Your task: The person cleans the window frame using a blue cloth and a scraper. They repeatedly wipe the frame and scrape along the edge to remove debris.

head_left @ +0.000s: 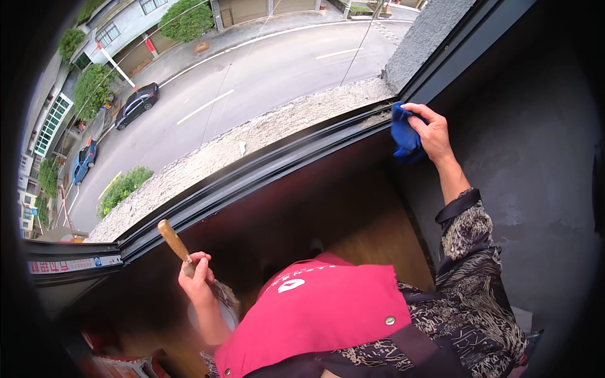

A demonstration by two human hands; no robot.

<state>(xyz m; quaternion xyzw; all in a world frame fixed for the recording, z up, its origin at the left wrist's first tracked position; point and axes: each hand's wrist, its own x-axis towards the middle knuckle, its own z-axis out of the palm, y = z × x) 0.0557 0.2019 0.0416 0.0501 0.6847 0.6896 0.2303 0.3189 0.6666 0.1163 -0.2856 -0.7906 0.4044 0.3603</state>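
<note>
My right hand (432, 132) pinches a crumpled blue cloth (405, 130) at the right end of the dark metal window track (264, 163). Some pale dirt lies in the track just left of the cloth. Lower left, my left hand (198, 276) grips a tool by the lower part of its wooden handle (173, 238), which points up toward the track. The tool's working end seems to be bristles, partly hidden behind my wrist, so its exact kind is unclear. A pale round container (231, 315) shows behind that forearm.
Beyond the track runs a rough concrete outer ledge (283, 120), with a street and parked cars below. A side frame (472, 45) rises at the right beside a dark wall (515, 189). A red-and-white box (125, 366) sits lower left. My pink apron fills the lower middle.
</note>
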